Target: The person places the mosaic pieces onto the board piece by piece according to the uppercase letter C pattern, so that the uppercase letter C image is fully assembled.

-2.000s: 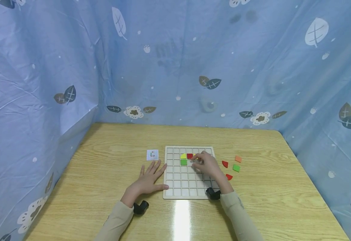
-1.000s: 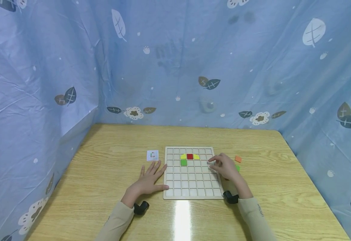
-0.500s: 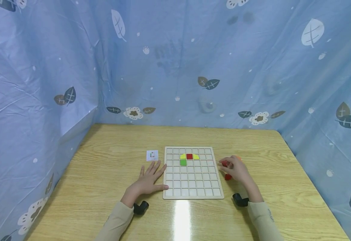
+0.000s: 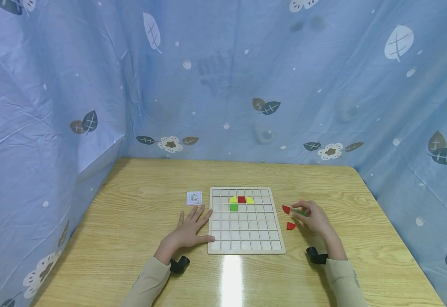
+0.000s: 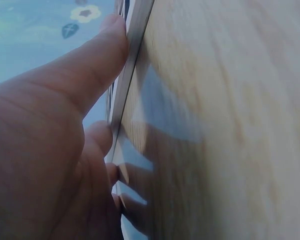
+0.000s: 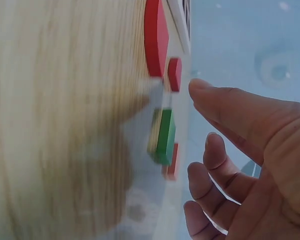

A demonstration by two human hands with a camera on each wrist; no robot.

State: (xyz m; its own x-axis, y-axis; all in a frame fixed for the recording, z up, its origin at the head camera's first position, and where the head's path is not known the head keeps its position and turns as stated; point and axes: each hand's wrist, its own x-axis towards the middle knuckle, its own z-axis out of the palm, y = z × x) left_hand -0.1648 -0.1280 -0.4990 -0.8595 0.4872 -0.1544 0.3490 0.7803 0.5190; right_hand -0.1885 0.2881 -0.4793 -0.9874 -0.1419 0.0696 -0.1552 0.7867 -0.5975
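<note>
My left hand [image 4: 187,232] lies with spread fingers at the left side of a white gridded board [image 4: 227,252]; its thumb and a fingertip rest on the board's edge. On the board sit a red square [image 4: 241,199], two yellow quarter-round tiles [image 4: 250,200] beside it, and a green square [image 4: 233,207]. Right of the board, my right hand [image 4: 315,219] hovers over a loose green tile [image 6: 165,136], its thumb and fingers apart and holding nothing. Behind the green tile lies an orange tile [image 6: 172,162], mostly hidden by my fingers in the head view.
Two red quarter-round tiles [image 4: 290,226] lie between the board and my right hand. A small printed pattern card [image 4: 194,198] lies left of the board. Beyond the wooden table [image 4: 150,179] hangs a blue patterned curtain [image 4: 216,85].
My right hand has moved right from the board to the loose tiles, uncovering the upper right yellow tile and passing over the red ones. The left hand has stayed in place.
</note>
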